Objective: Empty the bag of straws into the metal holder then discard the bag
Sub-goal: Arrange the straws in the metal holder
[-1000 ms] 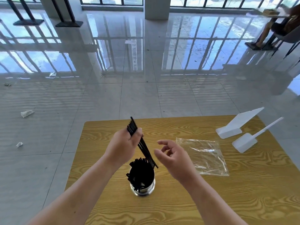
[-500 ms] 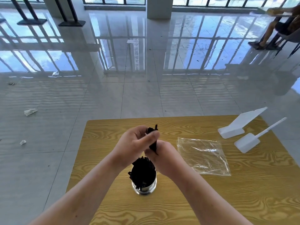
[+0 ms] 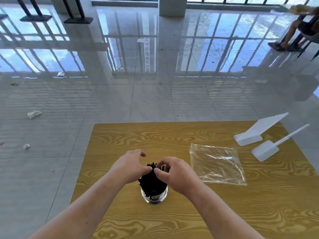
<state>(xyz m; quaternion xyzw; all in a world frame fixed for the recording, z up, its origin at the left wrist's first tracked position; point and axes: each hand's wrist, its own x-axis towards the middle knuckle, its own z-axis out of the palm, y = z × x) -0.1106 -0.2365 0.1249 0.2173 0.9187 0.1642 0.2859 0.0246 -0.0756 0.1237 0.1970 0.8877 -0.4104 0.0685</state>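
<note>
A shiny metal holder (image 3: 154, 197) stands on the wooden table (image 3: 215, 209), filled with black straws (image 3: 152, 181) that stick up out of it. My left hand (image 3: 128, 167) and my right hand (image 3: 174, 175) meet right above the holder, fingertips pinching the tops of the straws from both sides. The clear plastic bag (image 3: 217, 163) lies flat on the table to the right of my hands, with nothing seen inside it.
Two white plastic pieces sit at the table's far right: a wedge-shaped stand (image 3: 257, 131) and a flat block with a thin stick (image 3: 271, 147). Paper scraps (image 3: 33, 114) lie on the glossy tiled floor. A seated person's legs (image 3: 291, 33) show at the top right.
My left hand brought a bundle of straws down into the holder. My right hand came in from the side, and both hands now press on the straw tops.
</note>
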